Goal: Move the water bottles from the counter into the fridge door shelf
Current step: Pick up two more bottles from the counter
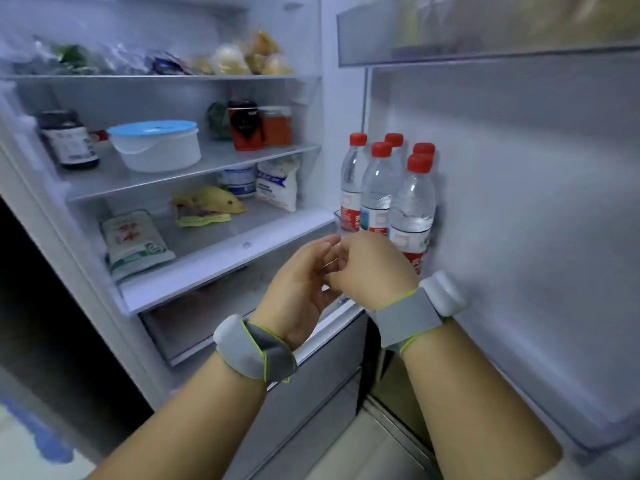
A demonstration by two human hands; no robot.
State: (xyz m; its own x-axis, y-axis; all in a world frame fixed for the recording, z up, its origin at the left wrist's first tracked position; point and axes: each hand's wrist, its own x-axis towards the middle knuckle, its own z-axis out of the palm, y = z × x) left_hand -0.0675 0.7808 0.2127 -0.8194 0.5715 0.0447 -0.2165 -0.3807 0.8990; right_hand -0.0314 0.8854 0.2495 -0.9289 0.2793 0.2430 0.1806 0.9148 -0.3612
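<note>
Five bottles (412, 209) just beyond empty fingers (329, 252)

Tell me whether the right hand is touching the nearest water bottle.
Cannot tell. In the head view the right hand overlaps the nearest water bottle's lower part, hiding any contact or gap.

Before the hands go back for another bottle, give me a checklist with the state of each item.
1. Left hand empty: ok, fingers loosely curled, nothing in it.
2. Right hand empty: ok, no bottle held.
3. Water bottles upright in the door shelf: ok, five red caps show, all standing.
4. Caps on: ok, every visible bottle is capped.
5. Room left in the door shelf: cannot tell, the hands hide most of it.
6. Bottles left on the counter: cannot tell, the counter is out of view.
</note>
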